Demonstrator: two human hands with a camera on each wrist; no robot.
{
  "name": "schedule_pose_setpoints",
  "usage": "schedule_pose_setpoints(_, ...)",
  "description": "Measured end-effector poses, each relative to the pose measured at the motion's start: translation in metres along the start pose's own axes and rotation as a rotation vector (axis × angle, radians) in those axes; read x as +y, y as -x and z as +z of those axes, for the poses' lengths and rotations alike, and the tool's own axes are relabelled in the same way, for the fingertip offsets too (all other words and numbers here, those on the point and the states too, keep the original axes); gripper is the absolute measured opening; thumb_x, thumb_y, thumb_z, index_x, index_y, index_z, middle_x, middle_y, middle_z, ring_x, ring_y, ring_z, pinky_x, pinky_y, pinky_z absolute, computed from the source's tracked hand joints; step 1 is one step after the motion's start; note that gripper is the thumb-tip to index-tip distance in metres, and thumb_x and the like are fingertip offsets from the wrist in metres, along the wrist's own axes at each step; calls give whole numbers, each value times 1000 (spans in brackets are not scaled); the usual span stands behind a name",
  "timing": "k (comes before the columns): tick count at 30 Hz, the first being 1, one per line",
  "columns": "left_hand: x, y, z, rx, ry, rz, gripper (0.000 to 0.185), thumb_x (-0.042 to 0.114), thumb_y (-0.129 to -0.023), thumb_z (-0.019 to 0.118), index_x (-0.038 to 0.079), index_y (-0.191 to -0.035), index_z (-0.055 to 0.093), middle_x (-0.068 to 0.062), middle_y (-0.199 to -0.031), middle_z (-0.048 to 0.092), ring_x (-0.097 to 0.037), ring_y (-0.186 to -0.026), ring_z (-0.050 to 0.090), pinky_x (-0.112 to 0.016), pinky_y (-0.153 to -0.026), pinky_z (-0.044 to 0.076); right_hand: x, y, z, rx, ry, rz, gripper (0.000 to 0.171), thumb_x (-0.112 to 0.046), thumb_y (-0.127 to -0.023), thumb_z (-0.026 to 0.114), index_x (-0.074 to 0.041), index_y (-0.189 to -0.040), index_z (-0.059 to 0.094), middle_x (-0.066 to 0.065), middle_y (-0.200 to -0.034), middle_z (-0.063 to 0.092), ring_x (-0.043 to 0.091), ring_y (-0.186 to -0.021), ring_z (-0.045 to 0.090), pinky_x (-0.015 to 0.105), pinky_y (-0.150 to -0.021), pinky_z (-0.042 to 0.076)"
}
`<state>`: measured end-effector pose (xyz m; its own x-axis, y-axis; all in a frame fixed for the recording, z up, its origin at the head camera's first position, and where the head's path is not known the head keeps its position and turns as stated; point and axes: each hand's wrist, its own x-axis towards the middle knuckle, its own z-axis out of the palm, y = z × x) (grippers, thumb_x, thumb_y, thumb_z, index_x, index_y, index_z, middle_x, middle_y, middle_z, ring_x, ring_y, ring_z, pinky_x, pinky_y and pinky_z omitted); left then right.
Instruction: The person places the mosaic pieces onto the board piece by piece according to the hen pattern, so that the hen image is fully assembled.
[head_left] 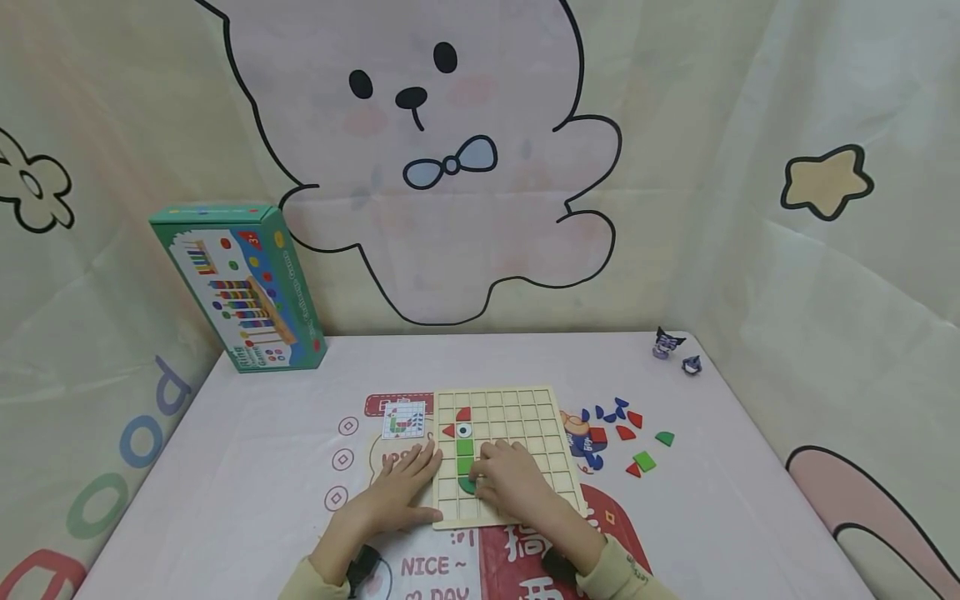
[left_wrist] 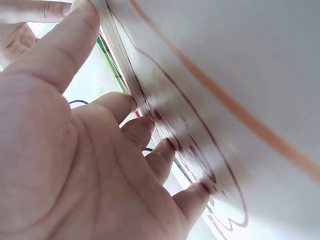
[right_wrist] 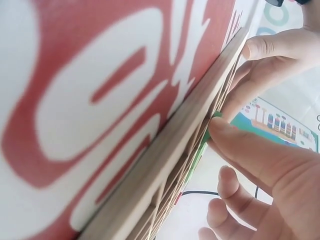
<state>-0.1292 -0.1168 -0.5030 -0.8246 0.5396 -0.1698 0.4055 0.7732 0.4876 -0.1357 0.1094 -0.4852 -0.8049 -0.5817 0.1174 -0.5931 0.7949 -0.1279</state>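
A wooden grid board (head_left: pixel 525 417) lies on the pink printed tablecloth (head_left: pixel 247 467), and everything else is placed around it. The left hand (head_left: pixel 401 487) lies flat at the board's near-left corner, fingers straight and spread, fingertips against the board's left edge and thumb on its near edge; the left wrist view shows those fingertips (left_wrist: pixel 150 125) pressed to the layered wooden edge, grasping nothing. The right hand (head_left: pixel 510 479) rests on the board's near rows, its fingertips pinching a dark green curved piece (head_left: pixel 467 484) that sits in a cell near the board's near-left part; in the right wrist view a finger (right_wrist: pixel 235 137) presses on a green piece at the board's surface. Directly beyond that piece, a column of green squares (head_left: pixel 465 454) runs up to an eye tile (head_left: pixel 464 431), with a red triangle (head_left: pixel 448 431) to its left and a red half-round (head_left: pixel 463 414) above. A small pattern card (head_left: pixel 404 419) lies just left of the board's far-left corner. Loose red, blue and green pieces (head_left: pixel 626 429) are scattered right of the board. A teal toy box (head_left: pixel 240 287) stands well beyond the board to the left, and two small figurines (head_left: pixel 671 350) sit far right.
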Motion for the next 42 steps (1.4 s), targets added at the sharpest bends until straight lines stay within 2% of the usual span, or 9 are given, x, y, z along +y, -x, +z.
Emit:
schedule_pose_setpoints(10,1,1,-2,3,0,17,89,57,-80,58,10,-148,23,-11,-155,15,-36,-141,13,-62,-110,8,1,2,-4,-24,-53,21,14,-28,-79,69,-26,-92,74,-11,-80,55,7,-71,42,23,-64,34)
schedule_pose_setpoints(22,3,1,-3,-1,0,14,89,55,-80,60,9,-147,25,-12,-155,16,-37,-141,14,-62,-110,8,9,6,-3,13,-63,33,11,-29,-77,72,-27,-88,75,-12,-78,54,6,-71,43,23,-63,35)
schedule_pose_setpoints(33,3,1,-4,1,11,18,89,53,-80,61,8,-147,24,-13,-154,16,-37,-141,13,-63,-110,6,32,20,-8,73,-162,114,12,-28,-76,75,-23,-86,76,-12,-70,49,3,-62,36,17,-55,29)
schedule_pose_setpoints(37,3,1,-3,8,17,13,89,53,-80,61,8,-147,25,-12,-155,16,-37,-141,13,-63,-109,6,43,27,-11,108,-182,146,12,-25,-75,76,-19,-86,76,-10,-69,49,3,-58,35,16,-51,29)
schedule_pose_setpoints(42,3,1,-1,11,21,13,89,52,-80,62,8,-147,25,-12,-155,16,-37,-141,12,-64,-109,5,58,39,-17,119,-194,233,13,-24,-75,77,-19,-87,75,-10,-71,51,3,-60,39,17,-51,33)
